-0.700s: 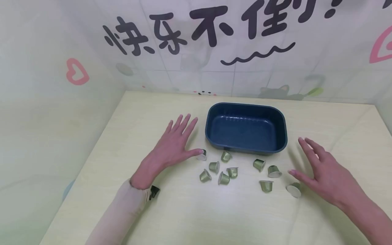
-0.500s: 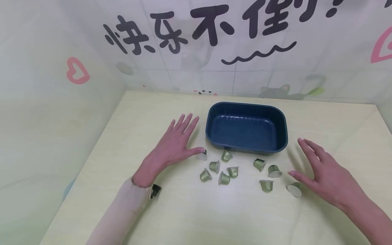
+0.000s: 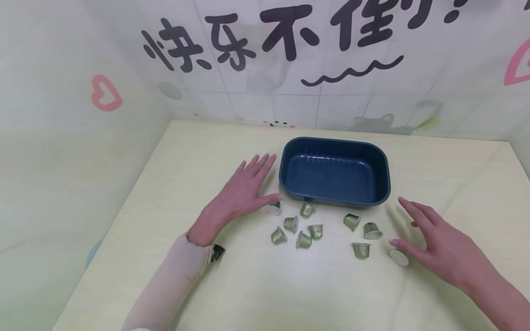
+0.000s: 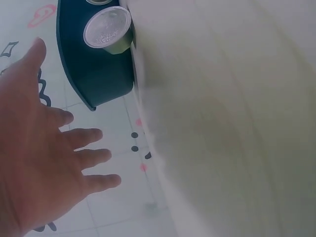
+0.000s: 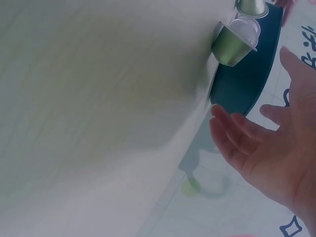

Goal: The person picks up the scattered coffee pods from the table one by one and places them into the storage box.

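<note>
Several small green coffee capsules with pale lids lie scattered in front of a dark blue rectangular bin (image 3: pixel 331 202). My left hand (image 3: pixel 242 191) hovers left of the bin, fingers straight, its thumb over one capsule (image 3: pixel 273 209). In the left wrist view the palm of that hand (image 4: pixel 44 148) is bare, and a capsule (image 4: pixel 108 32) shows beside the bin. To the right, my right hand (image 3: pixel 445 246) has loosely bent fingers and holds nothing; a capsule (image 3: pixel 398 257) lies by its thumb. The right wrist view shows the right hand (image 5: pixel 266 143) apart from a green capsule (image 5: pixel 231 47).
A pale wooden table (image 3: pixel 269 289) bears everything. Behind it rises a white wall covering (image 3: pixel 256 101) with dark lettering, and another pale wall stands at the left. Under the left sleeve (image 3: pixel 174 280) a small black piece (image 3: pixel 217 252) shows at the cuff.
My left hand has moved slightly right, nearer the bin. The right hand's fingertips have dropped a little toward me and now cover more of the nearby capsule.
</note>
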Demonstrator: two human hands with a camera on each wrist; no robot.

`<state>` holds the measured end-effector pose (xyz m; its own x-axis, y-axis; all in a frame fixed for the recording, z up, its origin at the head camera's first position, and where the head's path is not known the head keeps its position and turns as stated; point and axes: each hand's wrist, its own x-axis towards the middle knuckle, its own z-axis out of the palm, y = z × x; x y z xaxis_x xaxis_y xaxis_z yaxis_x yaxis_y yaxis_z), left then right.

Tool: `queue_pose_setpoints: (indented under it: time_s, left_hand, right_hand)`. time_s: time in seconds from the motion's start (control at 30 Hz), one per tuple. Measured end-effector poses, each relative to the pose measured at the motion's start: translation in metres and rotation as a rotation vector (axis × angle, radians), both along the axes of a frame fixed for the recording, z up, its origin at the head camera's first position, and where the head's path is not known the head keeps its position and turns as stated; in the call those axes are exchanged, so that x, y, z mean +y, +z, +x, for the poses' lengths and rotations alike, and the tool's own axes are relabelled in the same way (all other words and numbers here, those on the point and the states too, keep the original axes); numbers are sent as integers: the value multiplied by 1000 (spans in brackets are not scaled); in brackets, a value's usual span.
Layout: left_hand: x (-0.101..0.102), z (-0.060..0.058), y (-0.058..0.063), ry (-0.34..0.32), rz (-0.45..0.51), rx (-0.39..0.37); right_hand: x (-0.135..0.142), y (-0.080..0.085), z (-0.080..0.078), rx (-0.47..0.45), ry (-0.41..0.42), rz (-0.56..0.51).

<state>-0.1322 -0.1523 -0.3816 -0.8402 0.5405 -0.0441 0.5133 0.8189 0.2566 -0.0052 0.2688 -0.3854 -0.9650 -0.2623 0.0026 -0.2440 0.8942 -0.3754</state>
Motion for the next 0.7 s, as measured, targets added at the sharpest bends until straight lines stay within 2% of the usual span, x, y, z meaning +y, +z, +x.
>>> queue_pose_setpoints:
  time_s: [0.17, 0.37, 0.53, 0.7]
  left_hand:
    - [3, -2, -3, -1, 35, -41]
    - [6, -5, -5, -15, 65, -41]
    - [9, -7, -6, -27, 126, -65]
    - [11, -8, -5, -1, 121, -106]
  right_hand:
    - [0, -3, 2, 32, 17, 9]
    - [0, -7, 5, 63, 36, 4]
    - [-1, -9, 8, 77, 39, -8]
    - [-3, -8, 11, 82, 46, -16]
